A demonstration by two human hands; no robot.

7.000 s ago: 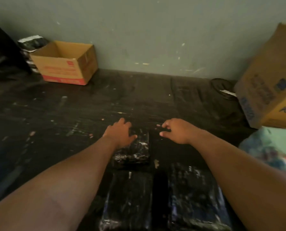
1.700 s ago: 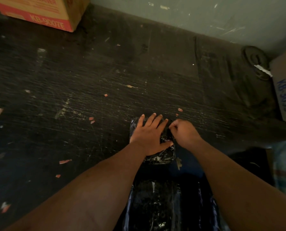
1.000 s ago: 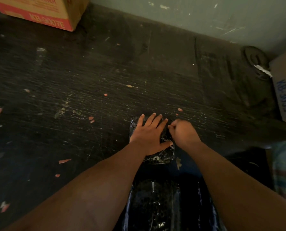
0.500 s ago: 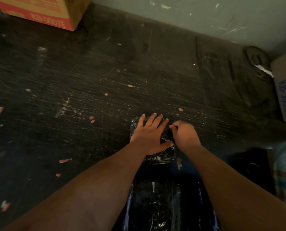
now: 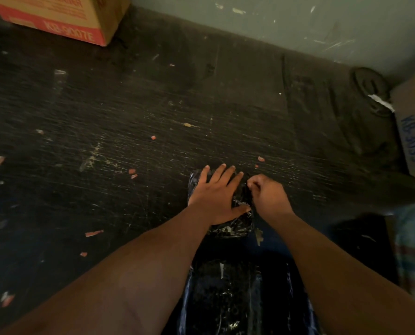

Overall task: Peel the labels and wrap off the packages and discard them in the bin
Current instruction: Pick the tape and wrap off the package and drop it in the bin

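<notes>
— Where are you working?

— On a dark, scratched table (image 5: 133, 122) set against a pale green wall (image 5: 286, 18), with small red scraps (image 5: 94, 233) scattered over it.

— And your hands?

— My left hand (image 5: 217, 197) lies flat on a small package (image 5: 230, 228) in shiny black wrap, fingers straight and a little spread, thumb out to the right, pressing it down. My right hand (image 5: 269, 197) sits at the package's right edge with the fingers curled in — the tips seem to pinch the wrap there, though the dim light hides exactly what they have hold of.

— Where is that package?

— Near the middle of the table, just under my hands. Closer to me, between my forearms, lies a larger black-wrapped package (image 5: 237, 298), apart from the small one.

— Anything farther out?

— A cardboard box with a red band (image 5: 63, 18) at the far left by the wall — and another cardboard box with blue lettering (image 5: 413, 131) at the right edge. Beside that one is a dark round thing (image 5: 370, 93) I can't make out.
</notes>
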